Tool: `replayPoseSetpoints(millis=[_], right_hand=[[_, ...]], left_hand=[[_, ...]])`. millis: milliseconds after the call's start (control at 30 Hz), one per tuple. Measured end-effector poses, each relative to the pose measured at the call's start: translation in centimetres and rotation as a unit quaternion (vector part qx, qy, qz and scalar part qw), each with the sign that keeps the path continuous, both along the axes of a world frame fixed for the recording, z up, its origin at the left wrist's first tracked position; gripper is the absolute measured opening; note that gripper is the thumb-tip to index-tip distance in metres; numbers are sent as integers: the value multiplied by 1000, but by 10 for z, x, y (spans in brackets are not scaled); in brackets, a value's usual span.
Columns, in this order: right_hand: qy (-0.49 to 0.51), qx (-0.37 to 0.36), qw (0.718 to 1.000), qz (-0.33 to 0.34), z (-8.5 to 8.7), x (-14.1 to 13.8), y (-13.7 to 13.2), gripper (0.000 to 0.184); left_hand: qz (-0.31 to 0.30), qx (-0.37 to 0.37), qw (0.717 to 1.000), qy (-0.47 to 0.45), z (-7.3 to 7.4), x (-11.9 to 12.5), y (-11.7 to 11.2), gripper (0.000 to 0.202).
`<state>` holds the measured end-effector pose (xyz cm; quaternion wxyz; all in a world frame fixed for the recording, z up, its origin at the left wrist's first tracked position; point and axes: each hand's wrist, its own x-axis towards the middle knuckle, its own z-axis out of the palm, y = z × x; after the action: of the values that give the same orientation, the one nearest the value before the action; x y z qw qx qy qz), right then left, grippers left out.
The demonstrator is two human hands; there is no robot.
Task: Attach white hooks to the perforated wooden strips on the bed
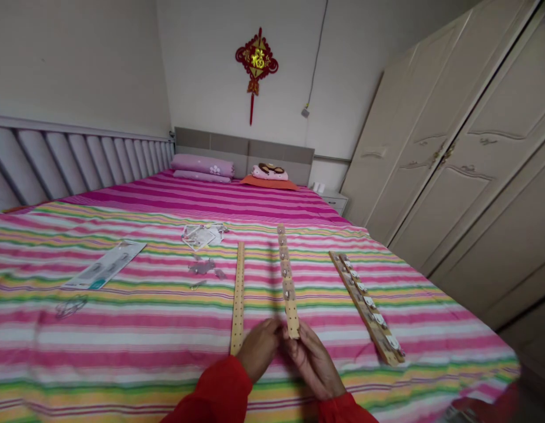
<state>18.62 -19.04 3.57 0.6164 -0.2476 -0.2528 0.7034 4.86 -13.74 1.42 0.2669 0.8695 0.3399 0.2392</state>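
Note:
My right hand (315, 363) grips the near end of a narrow wooden strip (292, 320) with rows of small holes. The strip tilts up and away from me above the bed. Along its upper length sit several clear plastic squares, each with a small shiny metal piece (289, 292). My left hand (260, 348) is closed at the left side of the strip's near end. Its fingertips are partly hidden, so what they hold does not show. Just left of it lies a second holed wooden strip (238, 294), bare of pieces, its near end behind my left hand.
On the right lie wooden strips (364, 311) lined with white cards and metal pieces. Left are a flat clear package (107, 264), a tangled clear item (71, 305), loose plastic bits (203, 267) and a pile of packets (204, 235). A striped sheet (158, 364) covers the bed; wardrobes (466, 153) stand right.

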Motion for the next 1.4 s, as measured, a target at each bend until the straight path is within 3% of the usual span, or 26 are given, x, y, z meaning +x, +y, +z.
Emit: replayPoseSetpoints(millis=[100, 167, 267, 333, 433, 567, 600, 667, 733, 900, 1033, 1133, 1200, 1333, 1400], right_hand=[[-20, -9, 1000, 17, -2, -1, -3, 32], [-18, -16, 999, 33, -6, -6, -3, 36], [-3, -27, 998, 55, -11, -20, 0, 38], [5, -30, 997, 70, -12, -31, 4, 38], [6, -31, 995, 92, -12, -49, 10, 34], [-11, -26, 993, 111, -11, -72, 17, 34], [-19, -24, 993, 111, -10, -77, 18, 34], [-34, -17, 993, 110, -9, -87, 19, 34], [-46, -3, 992, 116, -8, -93, 19, 32], [-69, 14, 990, 122, -5, -95, 17, 30], [-74, -4, 990, 117, -6, -96, 17, 30], [-58, -9, 992, 109, -7, -99, 18, 32], [-44, -1, 993, 107, -7, -99, 19, 31], [-36, 4, 994, 107, -4, -98, 22, 31], [-50, -5, 994, 100, -2, -98, 25, 38]], left_hand=[[-5, -29, 997, -66, 2, -12, 9, 20], [26, -65, 990, -126, 7, -30, 22, 18], [153, -82, 964, -200, 23, -66, 50, 25], [250, -34, 943, -216, 35, -89, 65, 30], [355, 6, 903, -244, 46, -103, 68, 38], [327, -188, 876, -301, 36, -78, 39, 66], [312, -206, 874, -310, 31, -69, 31, 75], [322, -170, 873, -324, 25, -55, 22, 81], [351, -150, 857, -346, 24, -50, 24, 75], [365, -180, 837, -367, 28, -67, 49, 52], [380, -147, 830, -381, 23, -81, 66, 42], [388, -165, 816, -395, 21, -84, 75, 37], [387, -216, 786, -431, 23, -83, 80, 34], [359, -382, 661, -537, 32, -84, 92, 25], [355, -425, 616, -560, 37, -86, 98, 23]])
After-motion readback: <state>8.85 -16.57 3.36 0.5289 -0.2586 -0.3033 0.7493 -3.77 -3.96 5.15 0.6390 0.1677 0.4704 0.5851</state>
